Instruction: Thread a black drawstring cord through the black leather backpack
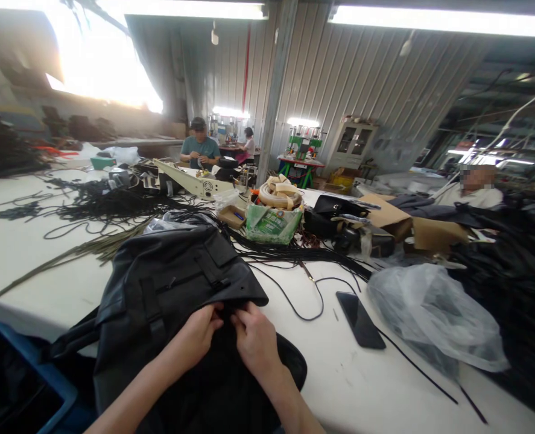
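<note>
A black backpack (158,283) lies on the white table in front of me, its zipped pocket and straps facing up. My left hand (202,330) pinches the edge of the backpack's flap, fingers closed on the black material. Close beside it, my right hand (256,337) grips the same edge, thumb and fingers curled on it. Both sets of fingertips are partly hidden by the dark fabric. The flap's corner, with a small hole in it, points right above my right hand.
A smartphone (361,320) and a clear plastic bag (434,313) lie right of the backpack. Behind are black cords (99,202), a green box (274,224) holding rolled strips, and cardboard boxes (434,232). A blue bin (36,361) stands left. Other people (200,147) sit farther back.
</note>
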The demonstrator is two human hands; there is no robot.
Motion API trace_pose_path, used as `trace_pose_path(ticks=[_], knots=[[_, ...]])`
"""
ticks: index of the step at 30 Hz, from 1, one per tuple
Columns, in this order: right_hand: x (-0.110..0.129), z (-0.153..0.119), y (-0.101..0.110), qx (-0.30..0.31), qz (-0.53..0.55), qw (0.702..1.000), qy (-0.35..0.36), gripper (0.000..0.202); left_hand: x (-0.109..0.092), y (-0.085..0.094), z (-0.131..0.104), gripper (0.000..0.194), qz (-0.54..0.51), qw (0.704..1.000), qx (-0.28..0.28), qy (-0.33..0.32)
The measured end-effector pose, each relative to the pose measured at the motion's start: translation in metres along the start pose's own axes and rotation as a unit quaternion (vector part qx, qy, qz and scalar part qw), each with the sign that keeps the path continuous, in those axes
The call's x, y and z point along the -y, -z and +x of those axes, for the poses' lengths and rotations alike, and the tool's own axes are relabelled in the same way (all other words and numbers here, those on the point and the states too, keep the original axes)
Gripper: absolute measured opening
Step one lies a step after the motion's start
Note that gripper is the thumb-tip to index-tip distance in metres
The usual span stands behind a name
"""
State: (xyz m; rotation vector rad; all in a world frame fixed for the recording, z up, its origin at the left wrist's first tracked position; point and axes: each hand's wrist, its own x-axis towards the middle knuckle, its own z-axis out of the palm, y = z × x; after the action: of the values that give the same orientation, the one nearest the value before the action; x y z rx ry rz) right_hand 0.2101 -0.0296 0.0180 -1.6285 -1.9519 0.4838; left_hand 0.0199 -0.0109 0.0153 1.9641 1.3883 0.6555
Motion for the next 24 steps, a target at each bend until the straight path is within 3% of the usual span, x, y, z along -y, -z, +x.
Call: trace_pose_path(ticks=[5, 11, 17, 24], knots=[[-0.008, 0.003, 0.002, 0.008, 0.067, 0.997, -0.025, 0.024, -0.002, -0.009, 0.008, 0.029, -0.035, 0.999, 0.018, 0.01], [-0.018, -0.004, 0.02, 0.018, 0.097, 0.995, -0.031, 0.026, -0.002, -0.009, 0.016, 0.03, -0.101, 0.993, 0.056, 0.014], [-0.014, -0.02, 0.025, -0.039, 0.01, 0.996, -0.076, 0.024, 0.011, 0.004, 0.028, 0.047, -0.199, 0.971, 0.125, 0.043], [-0.006, -0.019, 0.009, -0.076, -0.094, 0.99, -0.069, 0.022, 0.021, 0.002, 0.033, 0.045, -0.22, 0.966, 0.118, 0.064]])
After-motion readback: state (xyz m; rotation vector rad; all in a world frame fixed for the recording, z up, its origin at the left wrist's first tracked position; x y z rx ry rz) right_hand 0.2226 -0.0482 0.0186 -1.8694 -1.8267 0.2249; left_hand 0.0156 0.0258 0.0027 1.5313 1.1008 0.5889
